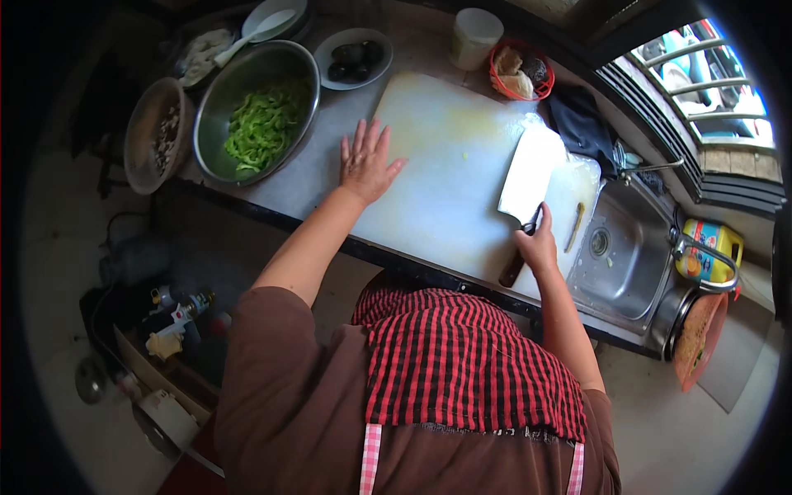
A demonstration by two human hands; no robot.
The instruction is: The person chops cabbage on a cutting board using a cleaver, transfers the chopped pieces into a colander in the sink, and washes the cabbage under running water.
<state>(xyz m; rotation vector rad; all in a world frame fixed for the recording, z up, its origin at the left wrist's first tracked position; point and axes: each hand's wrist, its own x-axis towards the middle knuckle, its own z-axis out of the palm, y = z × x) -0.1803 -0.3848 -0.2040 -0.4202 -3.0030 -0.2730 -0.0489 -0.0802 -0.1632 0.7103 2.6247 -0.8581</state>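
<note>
My right hand (538,245) is closed round the dark handle of a wide cleaver (532,172), whose bright blade lies over the right side of a large white cutting board (429,190). Spread fingers on my left hand (368,163) rest at the board's left edge, with nothing in them. A few small green bits dot the board. To the left of that hand, a steel bowl (211,132) holds sliced green vegetable (262,128). A thin brownish strip (575,227) lies just right of the cleaver's handle.
A plate (328,43) of dark items and a white tub (476,37) stand at the back, near a red basket (495,78). On the right are a steel sink (631,285), a faucet (701,247) and a yellow jug (722,239). Another bowl (136,136) sits far left.
</note>
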